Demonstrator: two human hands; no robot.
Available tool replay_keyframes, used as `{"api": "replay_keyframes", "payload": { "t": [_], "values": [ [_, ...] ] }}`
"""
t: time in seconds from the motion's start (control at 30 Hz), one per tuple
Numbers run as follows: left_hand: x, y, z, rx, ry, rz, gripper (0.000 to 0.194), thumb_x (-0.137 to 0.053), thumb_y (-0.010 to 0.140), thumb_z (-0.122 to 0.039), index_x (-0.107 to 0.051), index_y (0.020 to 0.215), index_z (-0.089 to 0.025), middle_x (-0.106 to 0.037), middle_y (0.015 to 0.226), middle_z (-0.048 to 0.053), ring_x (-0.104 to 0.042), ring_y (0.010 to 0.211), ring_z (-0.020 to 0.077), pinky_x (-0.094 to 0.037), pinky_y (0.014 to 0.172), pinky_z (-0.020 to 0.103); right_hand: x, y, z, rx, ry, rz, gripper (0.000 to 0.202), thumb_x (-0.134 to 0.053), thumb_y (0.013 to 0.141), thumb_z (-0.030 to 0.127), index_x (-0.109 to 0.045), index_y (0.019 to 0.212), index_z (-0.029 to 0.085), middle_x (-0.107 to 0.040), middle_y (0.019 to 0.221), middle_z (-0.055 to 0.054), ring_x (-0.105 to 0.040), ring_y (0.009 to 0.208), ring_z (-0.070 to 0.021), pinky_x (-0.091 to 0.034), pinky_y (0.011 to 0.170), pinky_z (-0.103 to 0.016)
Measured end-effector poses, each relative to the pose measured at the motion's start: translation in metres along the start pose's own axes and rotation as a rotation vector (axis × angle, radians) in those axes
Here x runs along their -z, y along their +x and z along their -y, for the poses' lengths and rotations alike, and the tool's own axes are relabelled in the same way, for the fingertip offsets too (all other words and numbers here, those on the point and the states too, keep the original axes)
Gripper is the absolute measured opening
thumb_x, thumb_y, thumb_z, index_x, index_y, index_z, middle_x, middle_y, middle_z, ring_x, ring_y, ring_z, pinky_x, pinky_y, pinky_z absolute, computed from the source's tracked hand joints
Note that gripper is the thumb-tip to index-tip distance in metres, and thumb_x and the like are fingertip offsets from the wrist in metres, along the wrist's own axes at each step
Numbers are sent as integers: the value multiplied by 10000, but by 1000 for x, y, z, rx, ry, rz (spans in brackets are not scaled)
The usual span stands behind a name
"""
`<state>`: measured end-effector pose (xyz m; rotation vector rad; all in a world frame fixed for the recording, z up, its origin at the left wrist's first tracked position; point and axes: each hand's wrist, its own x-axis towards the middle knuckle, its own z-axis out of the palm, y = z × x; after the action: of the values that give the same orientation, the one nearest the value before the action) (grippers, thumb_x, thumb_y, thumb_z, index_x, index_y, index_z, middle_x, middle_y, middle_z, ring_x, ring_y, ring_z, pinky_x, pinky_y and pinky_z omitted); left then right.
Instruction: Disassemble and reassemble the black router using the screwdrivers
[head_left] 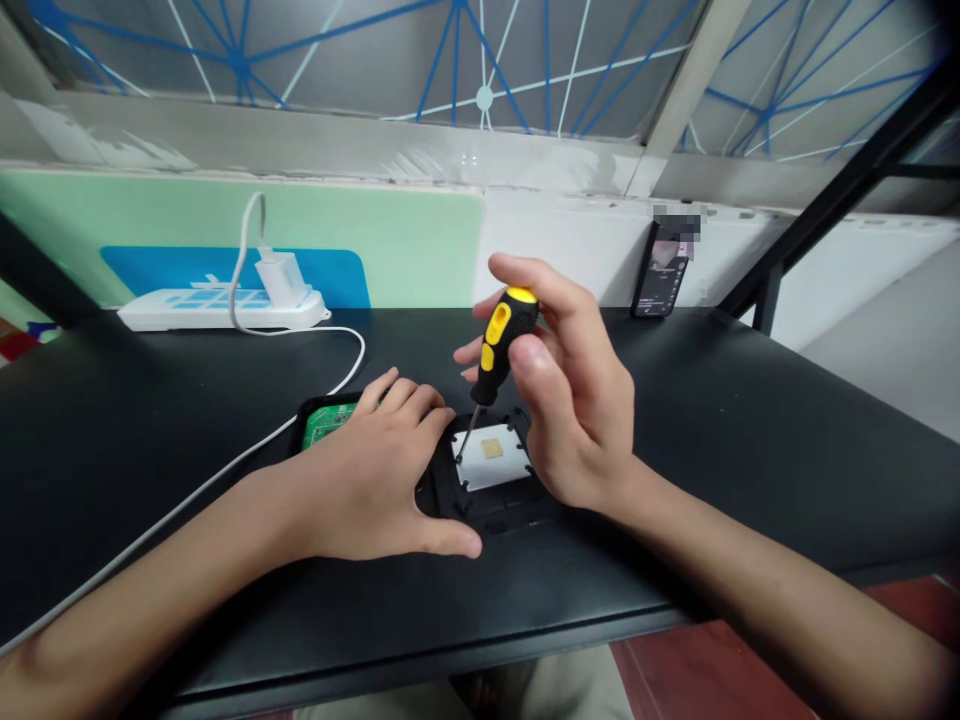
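A black and yellow screwdriver (pixel 507 335) is in my right hand (pixel 581 390), its handle between thumb and fingers. The thin shaft slants down to a dark screw at the left edge of a white card-like plate (pixel 506 472) with a gold chip-like square (pixel 492 448). That plate sits inside a black plastic housing (pixel 510 520). My left hand (pixel 382 470) lies spread over the housing's left part, thumb stretched along its front. Beyond its fingers a green circuit board (pixel 324 424) shows in a black frame; the rest is hidden under the hand.
A white power strip (pixel 202 312) with a plugged-in charger (pixel 283 278) stands at the back left. Its white cable (pixel 225 465) runs across the black table (pixel 720 420) and past my left forearm. A phone (pixel 660 270) leans against the wall at the back right.
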<state>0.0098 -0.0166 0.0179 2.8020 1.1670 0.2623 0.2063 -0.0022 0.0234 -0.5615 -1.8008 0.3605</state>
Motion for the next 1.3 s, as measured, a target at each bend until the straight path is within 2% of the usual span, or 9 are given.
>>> {"api": "replay_keyframes", "payload": {
  "t": [0.13, 0.27, 0.47, 0.53, 0.63, 0.77, 0.97, 1.13, 1.3],
  "values": [
    [-1, 0, 0, -2, 2, -4, 893, -692, 728, -818, -617, 1287, -126, -610, 1274, 181, -491, 1308, 448, -175, 1206, 676, 0, -1, -1, -20, 47, 18, 422, -399, 1053, 349, -448, 1458, 456, -620, 1343, 0, -723, 1091, -234, -691, 836, -450],
    [1, 0, 0, 9, 6, -2, 825, -702, 719, -809, -641, 1225, -161, -590, 1325, 177, -486, 1306, 453, -193, 1200, 668, -3, 1, 1, -3, 7, -15, 435, -522, 1013, 312, -495, 1431, 429, -635, 1314, -17, -714, 1028, -227, -682, 822, -429],
    [1, 0, 0, 21, -19, 2, 839, -698, 720, -801, -620, 1274, -174, -595, 1313, 174, -517, 1258, 445, -188, 1193, 673, -6, 3, 2, 138, -42, -113, 410, -702, 903, 237, -616, 1278, 380, -636, 1249, -12, -615, 1030, -228, -631, 784, -389],
    [1, -1, 0, 23, -26, 5, 825, -700, 726, -792, -623, 1270, -176, -606, 1282, 163, -520, 1251, 441, -192, 1191, 670, -5, 2, 2, 131, -21, -87, 405, -677, 924, 280, -594, 1307, 386, -624, 1301, -15, -629, 1008, -223, -636, 778, -386],
    [1, 0, 0, 12, -26, -8, 819, -704, 719, -800, -633, 1246, -179, -610, 1260, 154, -523, 1240, 438, -190, 1192, 673, -4, -1, 1, 36, 47, -13, 397, -535, 1001, 350, -534, 1390, 426, -607, 1372, -17, -682, 1015, -229, -656, 795, -406],
    [1, 0, 0, 0, -13, -18, 794, -717, 721, -787, -636, 1227, -180, -600, 1282, 155, -516, 1246, 432, -205, 1190, 668, -5, -3, -1, -17, 143, 30, 487, -482, 1018, 327, -448, 1488, 450, -626, 1338, -30, -709, 1027, -240, -661, 815, -428],
    [1, 1, -1, 8, 47, 29, 822, -663, 740, -824, -609, 1251, -183, -614, 1238, 158, -534, 1217, 418, -219, 1190, 661, -10, -3, -3, 65, 22, -38, 534, -608, 956, 240, -505, 1436, 450, -574, 1435, 10, -663, 1043, -223, -654, 785, -384],
    [1, 0, -1, 12, 9, 26, 886, -676, 742, -803, -558, 1357, -177, -607, 1293, 171, -494, 1295, 436, -178, 1203, 668, -10, -1, -3, 196, -28, -121, 513, -739, 870, 240, -587, 1327, 415, -661, 1290, -14, -637, 1073, -267, -634, 747, -403],
    [0, 1, -1, 18, -32, -1, 832, -702, 721, -792, -613, 1293, -194, -611, 1289, 152, -506, 1274, 446, -200, 1189, 676, -6, -2, 2, 81, 67, -20, 380, -506, 1014, 293, -544, 1374, 408, -617, 1382, -5, -697, 1075, -236, -674, 737, -392]
  ]
}}
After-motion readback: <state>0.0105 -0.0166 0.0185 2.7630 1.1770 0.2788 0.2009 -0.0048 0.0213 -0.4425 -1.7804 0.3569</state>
